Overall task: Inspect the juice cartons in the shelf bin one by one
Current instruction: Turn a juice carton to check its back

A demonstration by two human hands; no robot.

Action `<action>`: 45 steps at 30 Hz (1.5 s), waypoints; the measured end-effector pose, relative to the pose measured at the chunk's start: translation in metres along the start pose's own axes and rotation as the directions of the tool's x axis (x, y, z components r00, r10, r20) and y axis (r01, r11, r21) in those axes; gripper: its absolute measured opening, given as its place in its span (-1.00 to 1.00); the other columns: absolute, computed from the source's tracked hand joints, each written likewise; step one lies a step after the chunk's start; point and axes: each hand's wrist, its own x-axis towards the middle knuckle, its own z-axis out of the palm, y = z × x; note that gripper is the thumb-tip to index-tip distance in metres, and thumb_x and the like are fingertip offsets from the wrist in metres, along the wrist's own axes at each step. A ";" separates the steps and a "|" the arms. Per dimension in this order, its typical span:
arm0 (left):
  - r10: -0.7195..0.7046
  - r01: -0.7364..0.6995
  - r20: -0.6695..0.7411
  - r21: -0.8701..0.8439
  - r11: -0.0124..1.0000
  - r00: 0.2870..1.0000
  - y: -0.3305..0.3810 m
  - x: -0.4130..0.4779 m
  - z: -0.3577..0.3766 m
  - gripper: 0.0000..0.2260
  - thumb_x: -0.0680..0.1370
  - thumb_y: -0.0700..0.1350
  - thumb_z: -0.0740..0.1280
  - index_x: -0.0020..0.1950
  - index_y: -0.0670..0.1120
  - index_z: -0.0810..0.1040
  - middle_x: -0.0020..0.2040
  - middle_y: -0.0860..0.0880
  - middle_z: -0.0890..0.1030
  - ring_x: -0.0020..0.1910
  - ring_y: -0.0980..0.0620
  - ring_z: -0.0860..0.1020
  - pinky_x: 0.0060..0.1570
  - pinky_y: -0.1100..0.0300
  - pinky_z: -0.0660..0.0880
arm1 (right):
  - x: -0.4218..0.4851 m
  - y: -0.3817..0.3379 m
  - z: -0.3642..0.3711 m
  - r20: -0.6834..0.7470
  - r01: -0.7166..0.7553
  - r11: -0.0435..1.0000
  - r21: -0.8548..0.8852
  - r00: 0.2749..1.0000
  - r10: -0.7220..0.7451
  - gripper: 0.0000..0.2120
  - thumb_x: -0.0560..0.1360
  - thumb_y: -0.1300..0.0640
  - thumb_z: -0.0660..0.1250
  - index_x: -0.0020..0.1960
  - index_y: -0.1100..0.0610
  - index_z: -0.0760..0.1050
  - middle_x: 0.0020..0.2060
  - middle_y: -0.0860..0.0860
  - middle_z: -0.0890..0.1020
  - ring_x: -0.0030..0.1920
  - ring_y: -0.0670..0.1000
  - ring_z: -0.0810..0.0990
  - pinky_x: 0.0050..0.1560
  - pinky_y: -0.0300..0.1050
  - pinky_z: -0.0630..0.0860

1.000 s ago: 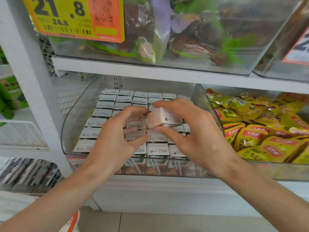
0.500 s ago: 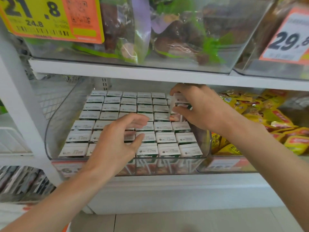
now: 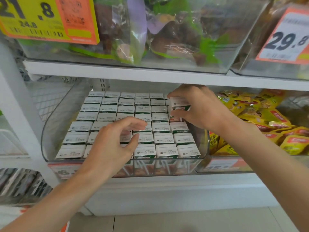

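Clear bin holds rows of white-topped juice cartons. Your left hand hangs over the front rows, fingers loosely bent, holding nothing. Your right hand pinches one carton, raised near the bin's back right corner. Up top, the yellow tag reads 21.8 and the white tag reads 29.8.

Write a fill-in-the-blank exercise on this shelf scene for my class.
1. The right hand grips one ___ over the right side of the bin.
2. The left hand, above the cartons, holds ___.
3. The packets right of the bin are mostly ___.
4. The price tag at upper right reads ___.
Missing words: carton; nothing; yellow; 29.8.
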 end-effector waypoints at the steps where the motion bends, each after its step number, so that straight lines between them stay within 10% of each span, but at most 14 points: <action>1: -0.002 0.002 0.001 -0.002 1.000 1.000 0.000 0.000 0.000 -0.67 0.58 -0.32 0.42 0.16 0.10 0.68 0.06 0.28 0.71 0.15 0.31 0.63 0.29 0.24 0.53 | 0.000 0.002 -0.001 -0.001 -0.005 1.000 0.004 1.000 0.005 -0.49 0.51 0.00 0.57 0.43 -0.03 0.56 0.29 0.02 0.66 0.32 0.14 0.59 0.26 -0.01 0.51; 17: -0.027 0.027 0.002 -0.010 1.000 1.000 -0.001 0.000 0.000 -0.68 0.59 -0.32 0.43 0.14 0.10 0.68 0.05 0.28 0.71 0.14 0.31 0.63 0.26 0.32 0.52 | 0.027 0.011 0.011 0.235 0.025 0.988 -0.154 0.972 0.012 -0.50 0.47 -0.11 0.59 0.32 0.01 0.54 0.22 0.07 0.63 0.26 0.17 0.55 0.00 -0.10 0.31; 45: -0.036 0.036 0.022 0.013 0.999 0.999 0.002 -0.001 -0.004 -0.70 0.59 -0.31 0.42 0.16 0.08 0.68 0.06 0.27 0.70 0.14 0.36 0.61 0.24 0.45 0.47 | 0.041 -0.005 0.029 0.387 0.076 0.997 -0.021 0.920 -0.062 -0.65 0.58 -0.05 0.49 0.32 0.04 0.58 0.13 -0.01 0.62 0.14 0.03 0.52 0.24 0.05 0.55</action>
